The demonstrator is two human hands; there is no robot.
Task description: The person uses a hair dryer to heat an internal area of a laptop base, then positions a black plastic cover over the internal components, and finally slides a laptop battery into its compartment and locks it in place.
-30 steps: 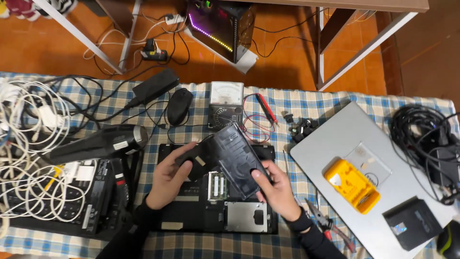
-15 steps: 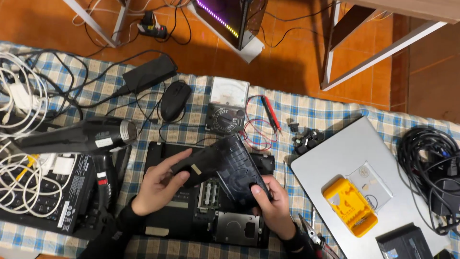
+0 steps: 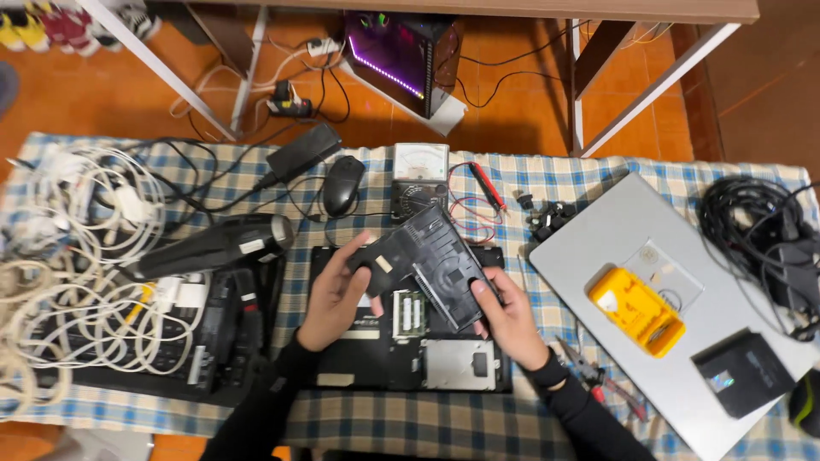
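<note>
Premises: an improvised home electronics-repair bench. A blue-and-white checked cloth (image 3: 547, 183) covers the work surface over orange floor tiles. On it lies an opened black laptop base (image 3: 408, 341); beyond it an analogue multimeter (image 3: 419, 162), to its left tangled white cables (image 3: 77, 256), to its right a grey closed laptop (image 3: 615, 230).

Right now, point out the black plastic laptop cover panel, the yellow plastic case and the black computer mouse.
black plastic laptop cover panel (image 3: 431, 265), head view, ribbed middle.
yellow plastic case (image 3: 636, 310), head view, top face.
black computer mouse (image 3: 342, 185), head view, its back.
</note>
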